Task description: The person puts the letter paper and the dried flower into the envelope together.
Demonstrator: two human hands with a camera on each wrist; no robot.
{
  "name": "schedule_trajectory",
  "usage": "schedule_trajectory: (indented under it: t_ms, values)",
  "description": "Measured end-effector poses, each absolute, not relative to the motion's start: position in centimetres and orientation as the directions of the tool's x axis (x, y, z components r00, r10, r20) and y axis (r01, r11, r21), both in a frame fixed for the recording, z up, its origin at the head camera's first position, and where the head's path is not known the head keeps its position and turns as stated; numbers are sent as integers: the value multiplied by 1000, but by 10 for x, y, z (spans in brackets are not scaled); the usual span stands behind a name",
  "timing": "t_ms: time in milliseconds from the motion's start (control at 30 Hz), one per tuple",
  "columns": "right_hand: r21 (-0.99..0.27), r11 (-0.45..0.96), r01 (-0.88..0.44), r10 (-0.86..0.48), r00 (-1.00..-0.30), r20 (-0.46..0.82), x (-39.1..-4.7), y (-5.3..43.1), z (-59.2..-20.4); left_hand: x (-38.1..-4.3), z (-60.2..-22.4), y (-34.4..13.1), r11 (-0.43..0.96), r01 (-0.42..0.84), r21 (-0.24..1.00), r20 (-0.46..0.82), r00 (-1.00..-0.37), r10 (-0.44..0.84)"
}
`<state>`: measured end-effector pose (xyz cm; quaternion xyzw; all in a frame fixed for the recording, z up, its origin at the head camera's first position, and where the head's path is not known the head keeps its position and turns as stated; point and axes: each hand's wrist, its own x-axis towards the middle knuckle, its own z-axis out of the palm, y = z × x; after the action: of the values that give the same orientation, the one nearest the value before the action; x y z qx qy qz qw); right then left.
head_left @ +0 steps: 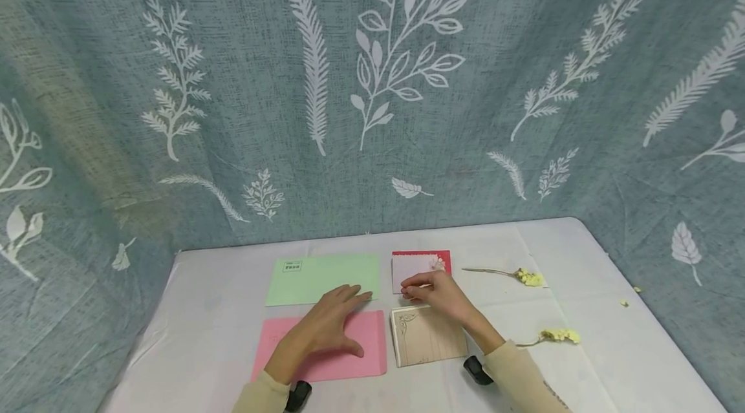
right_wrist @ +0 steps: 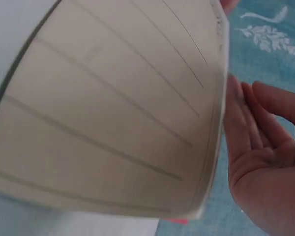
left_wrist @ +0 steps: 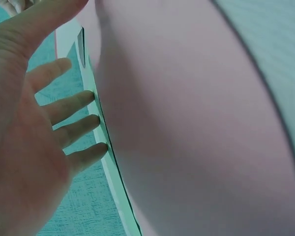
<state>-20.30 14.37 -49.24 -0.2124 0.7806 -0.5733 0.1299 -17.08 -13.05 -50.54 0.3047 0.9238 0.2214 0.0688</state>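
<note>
My left hand [head_left: 332, 326] is spread above a pink envelope [head_left: 372, 342], its fingers reaching to the lower edge of a green envelope [head_left: 332, 274]. In the left wrist view that hand [left_wrist: 44, 123] holds nothing, with its fingers apart. My right hand [head_left: 439, 293] hovers over the near part of a small red-and-white floral card [head_left: 407, 265]. Its thumb and index finger come close together, and nothing shows between them. The right wrist view has this hand [right_wrist: 265, 147] with relaxed fingers beyond a beige lined notepad [right_wrist: 113, 108], which lies under the wrist.
Two dried yellow flower stems [head_left: 528, 277] lie on the right part of the white table [head_left: 628, 361]. Small yellow bits [head_left: 624, 302] are scattered near the right edge. A blue-green patterned curtain [head_left: 349, 109] hangs behind the table.
</note>
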Motion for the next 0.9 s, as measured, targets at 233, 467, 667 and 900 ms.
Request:
schedule_trajectory:
  t_ms: [233, 467, 667, 900]
  values:
    - [-967, 202, -156, -484, -874, 40, -194, 134, -488, -162, -500, -131, 714, 545, 439, 25, -802, 597]
    - [-984, 179, -19, -570, -817, -88, -185, 123, -490, -152, -502, -127, 701, 594, 395, 62, -778, 625]
    - [-979, 203, 20, -575, -807, -136, -179, 117, -497, -147, -507, -125, 717, 598, 360, 53, -780, 624]
    - [-969, 225, 103, -557, -802, -215, -174, 114, -502, -146, -507, -124, 733, 592, 334, 22, -783, 622]
